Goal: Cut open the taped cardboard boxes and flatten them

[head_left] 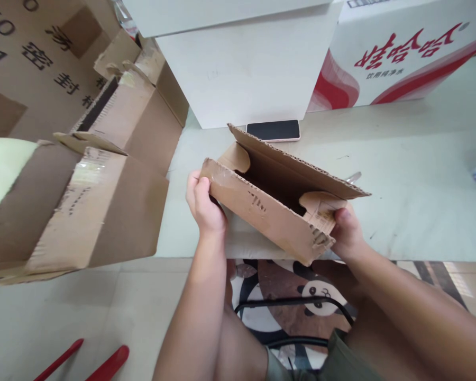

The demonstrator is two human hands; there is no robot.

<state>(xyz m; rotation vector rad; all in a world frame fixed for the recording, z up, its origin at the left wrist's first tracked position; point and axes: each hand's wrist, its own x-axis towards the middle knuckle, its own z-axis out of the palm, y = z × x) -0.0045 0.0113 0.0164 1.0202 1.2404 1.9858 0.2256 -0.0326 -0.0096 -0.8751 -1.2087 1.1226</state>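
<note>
A small open cardboard box (269,211) with torn tape on its flaps sits tilted at the near edge of a pale table (412,201). My left hand (204,203) is closed on the box's left end, thumb on the front flap. My right hand (347,230) grips the box's right end, with the thumb pressed on a folded side flap. The box's top flaps stand open and its inside looks dark.
Two larger brown cartons (99,206) (143,111) stand at the left. A white box (249,69) and a red-and-white printed carton (400,53) stand at the back of the table. A black phone (273,130) lies before the white box. A chair with a panda cushion (301,296) is below.
</note>
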